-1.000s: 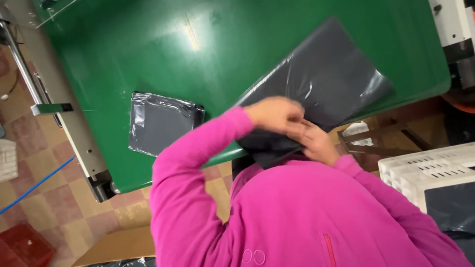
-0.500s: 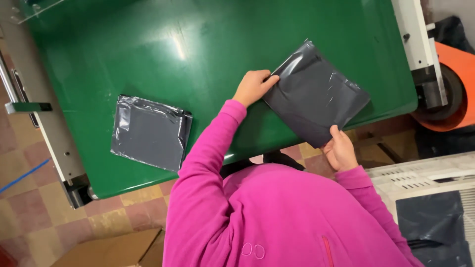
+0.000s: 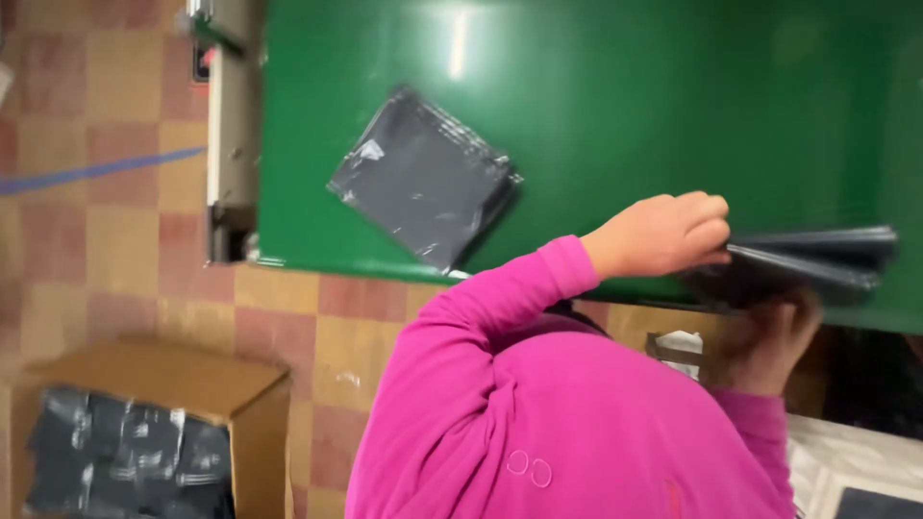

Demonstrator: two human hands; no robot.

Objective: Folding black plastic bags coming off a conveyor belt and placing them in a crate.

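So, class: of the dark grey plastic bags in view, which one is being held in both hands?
The dark bag at the table's near right edge: the left hand grips it from above, the right hand from below. The flat bag lies untouched on the green table.

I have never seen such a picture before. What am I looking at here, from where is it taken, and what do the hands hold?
The picture comes from a camera worn on a person's head, looking down, so you see their own arms in pink sleeves from above. No robot is involved; the work is done with bare hands.

The big green surface is a table or belt. One flat dark grey plastic bag lies on it, apart from the hands.

The left hand grips a second dark grey bag from above at the near edge of the green surface. The right hand is under that bag, below the edge, partly in shadow, so its grip is unclear.

On the tiled floor stands a cardboard box holding more dark bags.
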